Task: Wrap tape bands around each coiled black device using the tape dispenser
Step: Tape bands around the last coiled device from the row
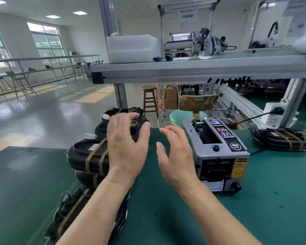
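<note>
left hand (127, 145) is gripping black coiled device (138, 129), banding unclear; right hand (177, 156) is hovering open, empty, by grey boxy tape dispenser (217, 152); several tan-banded coils (85, 154) done, prob midway

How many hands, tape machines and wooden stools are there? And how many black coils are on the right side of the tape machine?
Hands: 2, the left hand and the right hand
Tape dispenser: 1
Wooden stool: 1
Black coil right of the dispenser: 1
Total: 5
</note>
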The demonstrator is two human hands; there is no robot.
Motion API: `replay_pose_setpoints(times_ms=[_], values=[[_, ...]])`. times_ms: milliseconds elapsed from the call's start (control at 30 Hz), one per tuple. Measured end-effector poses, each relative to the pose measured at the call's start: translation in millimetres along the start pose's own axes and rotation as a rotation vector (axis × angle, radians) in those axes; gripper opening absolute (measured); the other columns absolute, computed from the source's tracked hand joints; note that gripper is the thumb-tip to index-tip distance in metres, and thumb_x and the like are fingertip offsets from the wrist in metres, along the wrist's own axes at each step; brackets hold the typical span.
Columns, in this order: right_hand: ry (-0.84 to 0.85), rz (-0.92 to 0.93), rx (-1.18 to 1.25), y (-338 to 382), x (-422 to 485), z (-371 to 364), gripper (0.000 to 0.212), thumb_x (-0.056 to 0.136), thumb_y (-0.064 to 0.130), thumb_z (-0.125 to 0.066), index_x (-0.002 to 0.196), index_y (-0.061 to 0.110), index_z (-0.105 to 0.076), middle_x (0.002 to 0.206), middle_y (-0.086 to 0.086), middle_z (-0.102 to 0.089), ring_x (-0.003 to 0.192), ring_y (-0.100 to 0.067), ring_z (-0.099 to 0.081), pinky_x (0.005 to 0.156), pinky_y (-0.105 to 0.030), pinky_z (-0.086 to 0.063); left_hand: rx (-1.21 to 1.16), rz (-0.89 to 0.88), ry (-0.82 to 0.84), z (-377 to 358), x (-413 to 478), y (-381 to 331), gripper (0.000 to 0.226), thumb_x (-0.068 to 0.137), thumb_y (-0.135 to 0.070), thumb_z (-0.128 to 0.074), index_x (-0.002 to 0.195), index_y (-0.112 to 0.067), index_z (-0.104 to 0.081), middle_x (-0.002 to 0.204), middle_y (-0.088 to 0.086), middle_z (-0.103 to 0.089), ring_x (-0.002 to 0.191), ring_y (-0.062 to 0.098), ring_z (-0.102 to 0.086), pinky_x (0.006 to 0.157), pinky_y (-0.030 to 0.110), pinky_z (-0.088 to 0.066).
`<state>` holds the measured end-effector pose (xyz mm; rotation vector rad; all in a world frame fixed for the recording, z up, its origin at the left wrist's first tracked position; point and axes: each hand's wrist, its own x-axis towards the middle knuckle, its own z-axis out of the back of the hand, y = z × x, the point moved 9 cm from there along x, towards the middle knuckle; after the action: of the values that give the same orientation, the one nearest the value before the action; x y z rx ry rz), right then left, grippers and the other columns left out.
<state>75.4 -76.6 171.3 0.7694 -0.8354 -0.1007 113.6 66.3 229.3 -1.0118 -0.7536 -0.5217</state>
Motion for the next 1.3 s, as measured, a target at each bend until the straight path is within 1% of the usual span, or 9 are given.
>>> replay_pose_setpoints(times_ms=[200,400,533,600,667,733,900,1033,1300], values=[[-0.175,0.042,-0.199,-34,36,94,0.021,0.088,0.000,-0.060,0.105,0.005,-0.072,0.112,-0.007,-0.063,0.104,-0.018,-0.058,0.090,-0.016,-0.037,-0.079,-0.171,0.298,-104,-25,-69,0.011,0.091,-0.011,-0.063,0.101,-0.008,-0.066,0.102,0.006,-0.063,0.099,0.023,-0.057,0.089,0.031,-0.042],[-0.297,-0.174,-0.294,-124,40,197,0.022,0.088,0.000,-0.057,0.102,0.005,-0.073,0.108,-0.008,-0.065,0.097,-0.025,-0.061,0.089,-0.031,-0.045,-0.060,-0.417,0.564,-205,-74,-149,0.017,0.084,0.000,-0.055,0.097,-0.002,-0.065,0.099,0.013,-0.062,0.096,0.031,-0.054,0.089,0.041,-0.043],[-0.361,-0.299,-0.280,-178,32,233,0.021,0.087,0.000,-0.057,0.098,0.008,-0.073,0.102,-0.006,-0.065,0.091,-0.024,-0.061,0.085,-0.030,-0.045,0.033,-0.544,0.649,-258,-105,-183,0.013,0.075,0.005,-0.055,0.085,-0.002,-0.059,0.090,0.015,-0.056,0.089,0.035,-0.051,0.090,0.040,-0.040],[-0.380,-0.370,-0.274,-208,28,246,0.021,0.087,0.000,-0.057,0.099,0.007,-0.073,0.103,-0.008,-0.066,0.093,-0.025,-0.062,0.087,-0.033,-0.047,0.086,-0.557,0.730,-288,-119,-193,0.022,0.078,0.004,-0.050,0.099,0.001,-0.058,0.103,0.019,-0.055,0.101,0.038,-0.051,0.095,0.041,-0.036],[-0.365,-0.438,-0.281,-240,24,254,0.023,0.088,0.000,-0.056,0.102,0.006,-0.073,0.107,-0.010,-0.066,0.099,-0.026,-0.062,0.091,-0.036,-0.048,0.276,-0.568,0.864,-324,-138,-195,0.043,0.089,-0.002,-0.044,0.131,0.005,-0.043,0.133,0.022,-0.043,0.131,0.039,-0.035,0.113,0.042,-0.023],[-0.314,-0.499,-0.316,-273,21,255,0.024,0.090,0.002,-0.055,0.106,0.007,-0.072,0.111,-0.010,-0.065,0.103,-0.027,-0.062,0.092,-0.036,-0.047,0.460,-0.534,0.977,-356,-155,-187,0.057,0.095,-0.009,-0.044,0.147,0.003,-0.022,0.150,0.020,-0.027,0.146,0.035,-0.015,0.122,0.041,-0.009],[-0.134,-0.621,-0.470,-348,14,251,0.038,0.098,0.007,-0.047,0.135,0.011,-0.054,0.143,-0.007,-0.047,0.129,-0.026,-0.046,0.101,-0.035,-0.039,0.526,-0.186,1.126,-408,-177,-146,0.065,0.088,-0.015,-0.059,0.144,-0.004,-0.029,0.149,0.015,-0.032,0.143,0.032,-0.023,0.118,0.042,-0.022],[-0.069,-0.631,-0.628,-386,23,260,0.047,0.099,0.010,-0.046,0.146,0.007,-0.038,0.156,-0.011,-0.031,0.144,-0.028,-0.027,0.115,-0.037,-0.028,0.560,-0.037,1.162,-433,-179,-124,0.074,0.089,-0.017,-0.054,0.152,-0.006,-0.017,0.156,0.015,-0.022,0.148,0.033,-0.012,0.120,0.047,-0.014],[-0.173,-0.640,-0.869,-413,54,286,0.037,0.101,0.040,-0.046,0.125,0.017,-0.061,0.129,-0.009,-0.050,0.120,-0.030,-0.040,0.100,-0.039,-0.035,0.512,-0.034,1.203,-459,-183,-119,0.069,0.093,-0.017,-0.038,0.156,-0.009,-0.008,0.161,0.009,-0.016,0.150,0.027,-0.006,0.121,0.049,-0.009]])
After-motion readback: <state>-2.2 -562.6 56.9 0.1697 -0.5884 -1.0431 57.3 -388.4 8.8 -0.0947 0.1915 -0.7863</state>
